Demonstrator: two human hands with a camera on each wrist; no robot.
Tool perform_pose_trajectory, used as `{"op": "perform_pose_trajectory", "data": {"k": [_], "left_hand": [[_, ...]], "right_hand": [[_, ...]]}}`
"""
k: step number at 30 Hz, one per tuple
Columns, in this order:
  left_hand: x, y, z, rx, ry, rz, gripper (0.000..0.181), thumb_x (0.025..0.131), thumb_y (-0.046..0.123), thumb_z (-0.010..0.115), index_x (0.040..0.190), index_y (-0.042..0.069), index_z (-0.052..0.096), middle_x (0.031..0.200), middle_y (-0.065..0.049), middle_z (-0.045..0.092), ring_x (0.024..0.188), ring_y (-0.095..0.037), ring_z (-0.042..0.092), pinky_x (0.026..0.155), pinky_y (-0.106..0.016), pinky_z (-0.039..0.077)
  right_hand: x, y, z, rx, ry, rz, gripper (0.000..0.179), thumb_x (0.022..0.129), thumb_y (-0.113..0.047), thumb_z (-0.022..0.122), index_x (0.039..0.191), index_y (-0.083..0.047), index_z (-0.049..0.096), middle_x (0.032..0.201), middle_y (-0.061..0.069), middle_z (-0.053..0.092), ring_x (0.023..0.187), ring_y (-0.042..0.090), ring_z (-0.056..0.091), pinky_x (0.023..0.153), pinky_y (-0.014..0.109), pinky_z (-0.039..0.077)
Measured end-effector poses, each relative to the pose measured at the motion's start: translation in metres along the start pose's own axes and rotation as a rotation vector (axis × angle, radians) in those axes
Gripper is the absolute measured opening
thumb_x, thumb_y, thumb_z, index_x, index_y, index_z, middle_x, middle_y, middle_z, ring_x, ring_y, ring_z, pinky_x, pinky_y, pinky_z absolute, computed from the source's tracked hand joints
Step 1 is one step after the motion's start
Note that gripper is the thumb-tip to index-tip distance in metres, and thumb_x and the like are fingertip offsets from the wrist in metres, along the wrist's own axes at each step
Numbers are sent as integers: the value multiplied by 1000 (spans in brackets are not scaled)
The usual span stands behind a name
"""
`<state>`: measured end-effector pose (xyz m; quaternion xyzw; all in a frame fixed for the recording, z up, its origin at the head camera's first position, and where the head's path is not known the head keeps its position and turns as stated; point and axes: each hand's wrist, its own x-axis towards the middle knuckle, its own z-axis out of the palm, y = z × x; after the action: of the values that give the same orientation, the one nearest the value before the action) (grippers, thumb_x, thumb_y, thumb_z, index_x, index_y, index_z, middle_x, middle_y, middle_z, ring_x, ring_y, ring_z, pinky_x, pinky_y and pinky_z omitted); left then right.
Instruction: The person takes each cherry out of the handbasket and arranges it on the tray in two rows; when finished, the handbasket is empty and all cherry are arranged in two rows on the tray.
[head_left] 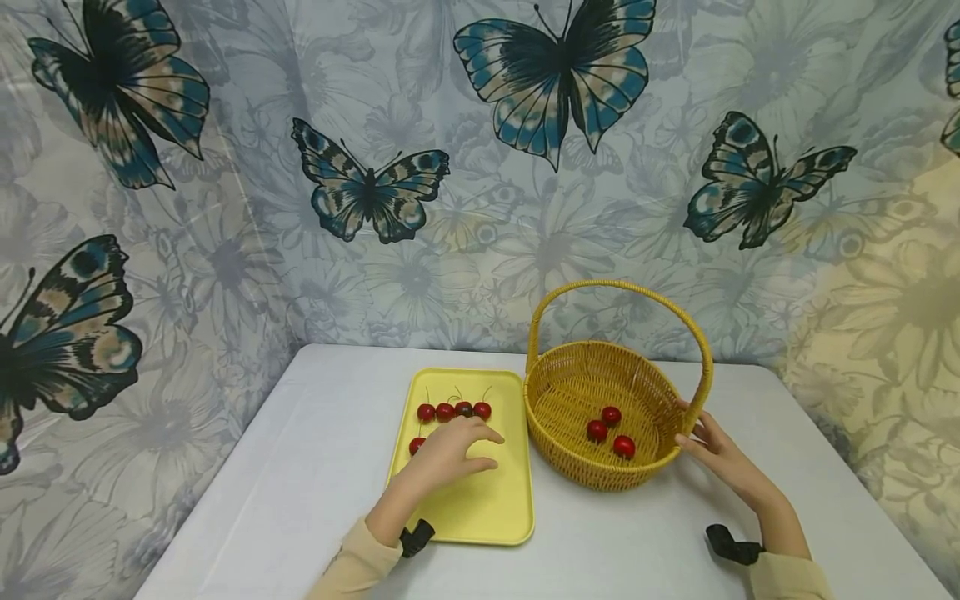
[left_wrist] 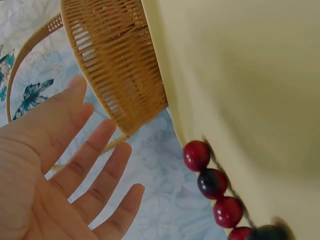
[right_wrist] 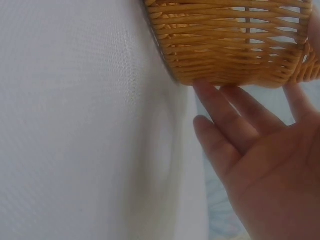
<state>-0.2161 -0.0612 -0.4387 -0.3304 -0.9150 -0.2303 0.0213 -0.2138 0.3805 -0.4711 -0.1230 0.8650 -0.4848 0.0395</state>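
Observation:
My left hand (head_left: 450, 454) hovers over the yellow tray (head_left: 487, 512), fingers spread and nothing in them. Red cherries with stems (head_left: 445, 412) line the tray's far end, one of them darker; another cherry (head_left: 417, 446) is partly hidden behind the left hand. To the tray's right stands a woven basket (head_left: 585, 475) with a tall hoop handle. Three cherries (head_left: 623, 447) lie inside it. My right hand (head_left: 716, 454) holds the basket's right side at the handle's base, thumb in front. In the right wrist view, fingertips (right_wrist: 202, 87) touch the wicker wall.
A white table (head_left: 285, 467) carries the tray and basket. Behind it hangs a floral cloth backdrop (head_left: 420, 283) with printed butterflies. The basket's handle (head_left: 618, 285) arches well above its rim. Black straps (head_left: 731, 546) are on both wrists.

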Motion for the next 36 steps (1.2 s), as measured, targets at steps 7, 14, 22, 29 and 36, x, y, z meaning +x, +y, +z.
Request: {"op": "perform_pose_trajectory", "data": {"k": [7, 14, 22, 29, 36], "left_hand": [[18, 14, 6, -8, 0, 67, 30, 85, 33, 66, 114, 24, 65, 112, 8, 62, 107, -12, 56, 90, -30, 47], [40, 25, 13, -2, 15, 140, 28, 88, 32, 64, 114, 22, 65, 111, 8, 62, 105, -9, 56, 91, -25, 45], [64, 39, 21, -17, 13, 193, 32, 90, 34, 59, 117, 17, 64, 112, 4, 61, 104, -9, 55, 90, -20, 45], [83, 44, 33, -32, -8, 197, 30, 92, 32, 58, 119, 20, 62, 116, 5, 60, 110, -9, 53, 95, -20, 42], [99, 47, 47, -57, -12, 183, 29, 94, 30, 54, 119, 18, 63, 118, 6, 59, 113, -10, 52, 97, -21, 41]], "right_hand": [[-1, 4, -1, 33, 1, -22, 62, 98, -17, 46, 147, -6, 10, 139, 36, 29, 106, -20, 36, 79, 12, 42], [-2, 2, -2, 26, -3, -11, 63, 98, -18, 46, 148, -7, 10, 140, 35, 28, 106, -21, 35, 79, 12, 42], [-2, 3, -2, 17, -3, -1, 64, 98, -19, 46, 149, -8, 8, 141, 34, 27, 106, -21, 34, 79, 12, 42], [-2, 2, -1, 23, -2, -5, 63, 98, -19, 46, 148, -8, 9, 142, 34, 25, 107, -20, 33, 79, 12, 41], [0, 3, -1, 26, -5, 0, 63, 98, -20, 46, 149, -10, 9, 143, 33, 24, 106, -21, 33, 79, 12, 42]]}}
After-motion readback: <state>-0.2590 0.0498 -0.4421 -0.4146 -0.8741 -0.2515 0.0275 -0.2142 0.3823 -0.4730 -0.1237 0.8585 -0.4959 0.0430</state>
